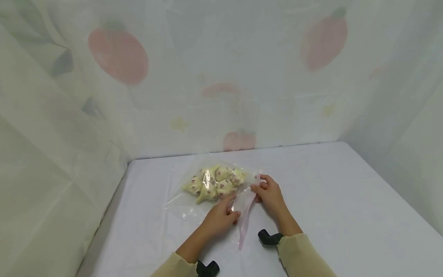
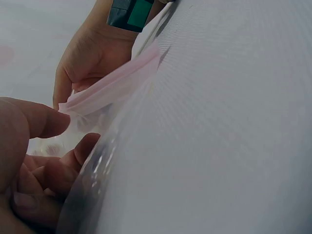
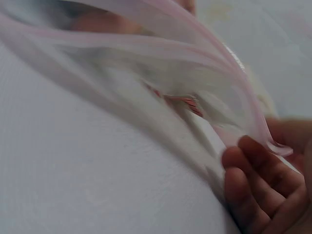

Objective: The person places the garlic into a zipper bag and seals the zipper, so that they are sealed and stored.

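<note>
A clear zip bag [image 1: 183, 197] with a pink zip strip [image 1: 244, 225] lies on the table, its strip side toward the right. Inside it are several pale yellow pieces with pointed ends and dark marks [image 1: 207, 190]; their exact kind is unclear. My right hand [image 1: 271, 194] pinches the bag by the far end of the strip. On the bag's near side, my left hand [image 1: 219, 218] touches the film with loosely bent fingers. A gap shows between its thumb [image 2: 46, 121] and fingertips. In the right wrist view, the two pink edges [image 3: 146, 41] of the bag's mouth stand apart.
The table [image 1: 328, 200] has a white cover. Pale curtains with printed red fruit [image 1: 119, 55] enclose its back and sides. Black devices [image 1: 270, 237] are worn at both wrists, by the light sleeves [image 1: 304, 256].
</note>
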### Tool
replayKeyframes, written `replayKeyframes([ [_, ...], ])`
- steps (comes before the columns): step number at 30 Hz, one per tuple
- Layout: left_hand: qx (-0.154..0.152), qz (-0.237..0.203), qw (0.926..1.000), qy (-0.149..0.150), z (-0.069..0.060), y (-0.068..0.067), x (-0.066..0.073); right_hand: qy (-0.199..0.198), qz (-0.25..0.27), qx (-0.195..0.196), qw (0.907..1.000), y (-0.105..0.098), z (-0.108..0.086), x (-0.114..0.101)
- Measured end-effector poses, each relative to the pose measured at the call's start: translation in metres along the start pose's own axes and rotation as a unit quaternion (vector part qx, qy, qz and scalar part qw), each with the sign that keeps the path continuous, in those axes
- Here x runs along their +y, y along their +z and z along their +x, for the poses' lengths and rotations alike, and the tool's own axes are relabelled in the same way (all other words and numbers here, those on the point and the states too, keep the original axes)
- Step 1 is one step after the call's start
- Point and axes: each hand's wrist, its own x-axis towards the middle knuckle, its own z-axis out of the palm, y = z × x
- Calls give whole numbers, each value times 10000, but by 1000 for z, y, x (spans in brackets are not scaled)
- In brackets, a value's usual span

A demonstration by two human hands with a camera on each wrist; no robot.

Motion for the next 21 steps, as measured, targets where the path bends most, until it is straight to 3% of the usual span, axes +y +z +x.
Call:
replayKeyframes([
  [4, -281, 372, 9987, 214, 0, -1, 1, 207, -12, -730, 9971, 2, -2, -1],
  [7, -411, 576, 9972, 258, -1, -2, 4, 253, 16, -953, 9951, 3, -2, 0],
  [10, -437, 1315, 9897, 367, -3, -1, 10, 174, 64, -870, 9960, 3, -2, 3],
  [14, -557, 2391, 9677, 574, -2, -2, 23, 131, 169, -658, 9976, 3, 0, 8],
  [17, -657, 2517, 9633, 661, 6, -8, 37, 204, 219, -429, 9986, 1, -1, 9],
  [21, -413, 2448, 9631, 1036, 25, -16, 60, 289, 453, -153, 9984, -4, -3, 8],
])
